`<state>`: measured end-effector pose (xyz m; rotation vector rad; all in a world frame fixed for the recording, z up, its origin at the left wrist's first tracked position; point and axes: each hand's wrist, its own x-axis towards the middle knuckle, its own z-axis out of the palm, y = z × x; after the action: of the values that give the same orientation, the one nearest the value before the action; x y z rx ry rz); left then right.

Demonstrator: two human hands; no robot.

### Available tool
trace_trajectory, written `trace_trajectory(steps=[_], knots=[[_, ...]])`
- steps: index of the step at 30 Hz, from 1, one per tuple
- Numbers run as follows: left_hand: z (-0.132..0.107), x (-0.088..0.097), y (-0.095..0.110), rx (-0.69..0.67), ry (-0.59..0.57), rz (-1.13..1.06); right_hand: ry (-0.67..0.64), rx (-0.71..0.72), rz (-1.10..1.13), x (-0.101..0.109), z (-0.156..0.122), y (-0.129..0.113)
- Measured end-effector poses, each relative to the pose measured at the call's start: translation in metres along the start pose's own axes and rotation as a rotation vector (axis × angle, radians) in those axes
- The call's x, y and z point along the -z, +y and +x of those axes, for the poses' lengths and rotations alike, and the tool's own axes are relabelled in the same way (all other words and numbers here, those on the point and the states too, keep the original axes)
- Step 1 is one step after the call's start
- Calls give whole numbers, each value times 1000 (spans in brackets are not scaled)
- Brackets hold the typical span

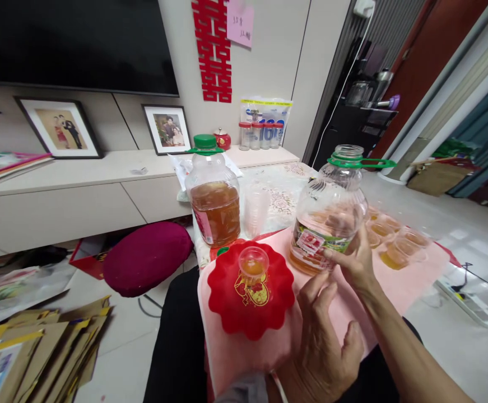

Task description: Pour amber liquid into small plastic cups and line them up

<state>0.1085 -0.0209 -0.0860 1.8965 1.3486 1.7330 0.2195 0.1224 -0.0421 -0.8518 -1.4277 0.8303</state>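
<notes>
My right hand [358, 263] grips a clear plastic jug [325, 224] from its right side, thumb over the label and fingers behind. The jug has no cap, a green handle ring at its neck, and amber liquid low inside. Just below it is my left hand [325, 341], thumb apart and fingers loosely bent; whether its fingertips touch the jug I cannot tell. To the left, a small clear cup [254, 264] of amber liquid stands on a red scalloped plate [227, 305]. Behind the plate is a second jug [215, 207], green-capped and about half full.
Stacked clear cups [256, 211] stand between the jugs. Several filled cups [407, 246] sit at the right on the pink cloth [420, 280]. A maroon stool [147, 257] and flattened cardboard [54, 352] are at left; a power strip [466, 302] lies on the floor at right.
</notes>
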Motion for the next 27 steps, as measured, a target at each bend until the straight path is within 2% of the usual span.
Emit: trace_trajectory(steps=[7,14,17,22,27], knots=[[1,2,1,1,-40,-26,13,30,25,-27,18,23],[-3,-16,0,-11,14,-172,12,16,29,-42,16,28],[-12,-25,0,37,1,-213,2,4,32,-45,12,29],[-32,-43,2,208,-11,-294,-40,-5,47,-45,8,27],[-42,-52,7,205,-50,-375,-73,-4,87,-38,-1,30]])
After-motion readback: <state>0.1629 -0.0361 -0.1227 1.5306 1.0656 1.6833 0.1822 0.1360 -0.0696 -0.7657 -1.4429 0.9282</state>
